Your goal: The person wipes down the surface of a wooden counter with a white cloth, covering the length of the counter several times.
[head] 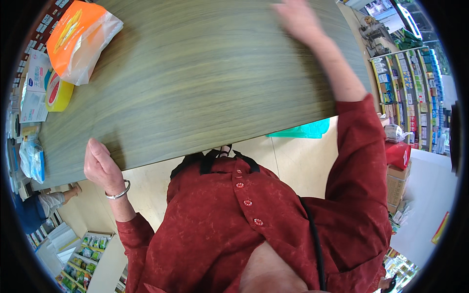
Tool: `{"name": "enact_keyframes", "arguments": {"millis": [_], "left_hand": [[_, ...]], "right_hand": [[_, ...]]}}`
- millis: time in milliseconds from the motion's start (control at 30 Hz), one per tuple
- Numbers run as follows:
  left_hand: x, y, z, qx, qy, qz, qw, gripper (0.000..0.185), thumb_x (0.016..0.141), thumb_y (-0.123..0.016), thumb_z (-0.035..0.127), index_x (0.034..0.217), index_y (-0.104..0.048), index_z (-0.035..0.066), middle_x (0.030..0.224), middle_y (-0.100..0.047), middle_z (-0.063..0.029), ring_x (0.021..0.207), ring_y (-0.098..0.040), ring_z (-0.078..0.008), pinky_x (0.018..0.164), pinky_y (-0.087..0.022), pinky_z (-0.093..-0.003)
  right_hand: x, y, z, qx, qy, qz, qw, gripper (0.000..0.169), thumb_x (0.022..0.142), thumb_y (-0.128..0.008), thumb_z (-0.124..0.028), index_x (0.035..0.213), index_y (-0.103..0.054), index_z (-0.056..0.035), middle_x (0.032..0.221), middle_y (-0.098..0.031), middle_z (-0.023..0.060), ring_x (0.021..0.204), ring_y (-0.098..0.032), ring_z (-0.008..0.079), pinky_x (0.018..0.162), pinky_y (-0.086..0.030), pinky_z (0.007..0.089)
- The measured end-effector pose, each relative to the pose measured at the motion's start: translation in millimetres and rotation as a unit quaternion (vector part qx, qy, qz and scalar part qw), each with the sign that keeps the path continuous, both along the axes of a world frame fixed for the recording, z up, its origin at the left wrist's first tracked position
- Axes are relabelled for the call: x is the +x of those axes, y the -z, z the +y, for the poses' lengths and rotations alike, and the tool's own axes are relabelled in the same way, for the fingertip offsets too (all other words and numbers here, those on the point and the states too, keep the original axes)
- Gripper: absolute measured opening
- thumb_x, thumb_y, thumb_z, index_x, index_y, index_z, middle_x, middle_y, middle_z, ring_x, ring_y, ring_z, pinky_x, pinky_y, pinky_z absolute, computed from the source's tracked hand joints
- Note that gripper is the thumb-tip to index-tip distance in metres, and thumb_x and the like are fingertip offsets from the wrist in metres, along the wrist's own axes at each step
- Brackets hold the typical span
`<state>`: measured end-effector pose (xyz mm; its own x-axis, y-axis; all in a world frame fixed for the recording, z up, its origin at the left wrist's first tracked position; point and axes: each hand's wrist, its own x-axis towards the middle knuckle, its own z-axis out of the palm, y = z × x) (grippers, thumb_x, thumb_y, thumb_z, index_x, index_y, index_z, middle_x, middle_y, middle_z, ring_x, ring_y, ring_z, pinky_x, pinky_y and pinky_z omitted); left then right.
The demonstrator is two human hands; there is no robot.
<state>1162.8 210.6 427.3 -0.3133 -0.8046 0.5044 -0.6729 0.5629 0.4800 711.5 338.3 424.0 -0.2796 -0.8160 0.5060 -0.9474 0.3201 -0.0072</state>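
Note:
My left hand (98,163), with a silver bangle at the wrist, is at the near left edge of a wood-grain tabletop (205,84). Its fingers are curled in, and nothing shows in them. My right hand (298,20) reaches over the far right of the tabletop, blurred and partly cut off by the upper picture edge; its fingers cannot be made out. At the far left stands an orange and clear plastic bag (78,40). Beside it are a roll of yellow tape (58,93) and white-and-blue boxes (34,91).
A clear plastic packet (32,157) lies on the left end. Below the near edge is a green plastic container (304,129). Stocked shelves (410,95) and a cardboard box (397,185) stand at the right. Another person (40,208) is at the lower left, near a goods rack (84,260).

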Motion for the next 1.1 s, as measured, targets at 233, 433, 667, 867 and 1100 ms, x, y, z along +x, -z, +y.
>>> {"name": "enact_keyframes", "arguments": {"millis": [233, 433, 667, 867, 1100], "left_hand": [[5.8, 1.3, 1.0, 0.004, 0.015, -0.003, 1.0, 0.046, 0.096, -0.033, 0.028, 0.058, -0.04, 0.003, 0.051, -0.035, -0.0032, 0.047, -0.032, -0.0131, 0.045, -0.026, -0.0294], [2.2, -2.2, 5.3, 0.012, 0.024, 0.008, 1.0, 0.044, 0.096, -0.033, 0.025, 0.058, -0.039, 0.002, 0.051, -0.034, -0.0047, 0.047, -0.032, -0.0149, 0.045, -0.025, -0.0302], [2.5, 0.4, 3.0, 0.005, 0.022, 0.0, 1.0, 0.045, 0.096, -0.033, 0.024, 0.057, -0.037, 0.002, 0.051, -0.034, -0.0046, 0.046, -0.031, -0.0149, 0.044, -0.025, -0.0301], [3.3, 0.6, 2.8, 0.008, 0.027, 0.001, 1.0, 0.044, 0.096, -0.033, 0.022, 0.057, -0.037, 0.002, 0.05, -0.035, -0.0042, 0.046, -0.031, -0.0141, 0.044, -0.026, -0.0295], [3.3, 0.7, -0.6, 0.004, 0.045, 0.01, 0.999, 0.045, 0.096, -0.033, 0.024, 0.057, -0.04, 0.002, 0.05, -0.039, -0.0045, 0.045, -0.035, -0.0146, 0.044, -0.028, -0.0295]], "right_hand": [[196.8, -17.0, 6.0, 0.077, -0.346, -0.07, 0.933, 0.046, 0.083, -0.048, -0.034, 0.124, -0.046, -0.0121, 0.129, -0.043, 0.0127, 0.117, -0.039, 0.0294, 0.098, -0.029, 0.0454], [-1.3, -10.0, 179.8, 0.027, 0.224, -0.091, 0.97, 0.04, 0.087, -0.045, -0.029, 0.113, -0.05, 0.0011, 0.127, -0.044, 0.0192, 0.118, -0.039, 0.0346, 0.1, -0.03, 0.0386], [137.1, -9.3, 138.1, 0.031, 0.104, -0.078, 0.991, 0.048, 0.087, -0.049, -0.026, 0.124, -0.042, 0.0025, 0.128, -0.043, 0.0201, 0.12, -0.039, 0.0354, 0.102, -0.028, 0.0433], [159.7, -22.1, 118.6, 0.08, -0.03, -0.125, 0.988, 0.05, 0.084, -0.053, -0.028, 0.125, -0.043, -0.0026, 0.129, -0.043, 0.0156, 0.122, -0.037, 0.0346, 0.103, -0.028, 0.0421], [15.1, -0.3, 202.6, 0.196, 0.25, 0.071, 0.946, 0.027, 0.09, -0.043, -0.019, 0.115, -0.05, -0.0158, 0.128, -0.04, 0.0235, 0.12, -0.036, 0.0386, 0.1, -0.031, 0.0421]]}}
